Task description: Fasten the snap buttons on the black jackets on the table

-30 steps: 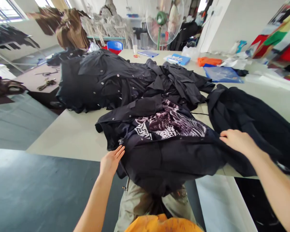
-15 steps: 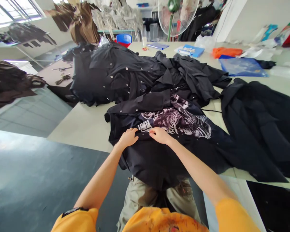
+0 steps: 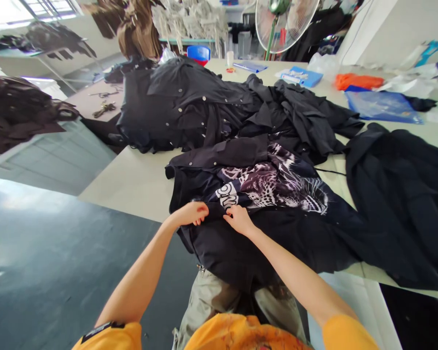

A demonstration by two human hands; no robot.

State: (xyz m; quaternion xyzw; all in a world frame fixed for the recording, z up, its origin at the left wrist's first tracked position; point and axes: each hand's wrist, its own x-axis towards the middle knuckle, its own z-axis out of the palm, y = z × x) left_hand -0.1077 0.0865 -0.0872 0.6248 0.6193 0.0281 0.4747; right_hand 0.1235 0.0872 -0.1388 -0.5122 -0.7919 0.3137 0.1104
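A black jacket (image 3: 277, 238) lies spread before me on the pale table, its near part hanging over the edge towards my legs. Its open front shows a lining printed with a leopard face and a white lettered patch (image 3: 227, 195). My left hand (image 3: 194, 213) is closed on the jacket's front edge, left of the patch. Just below the patch, my right hand (image 3: 238, 218) pinches the same edge between thumb and fingers. Snap buttons dot the far front panel (image 3: 222, 153).
Behind the jacket lies a heap of black jackets (image 3: 175, 104). More dark cloth (image 3: 401, 194) covers the table's right side. Further back are a blue folder (image 3: 302, 77), an orange bundle (image 3: 358, 81), a blue plastic bag (image 3: 385, 106) and a fan (image 3: 286, 22).
My left hand has turned and closed on the jacket's front edge, where its fingers lay extended. More of the lettered patch shows. The whole view has shifted slightly.
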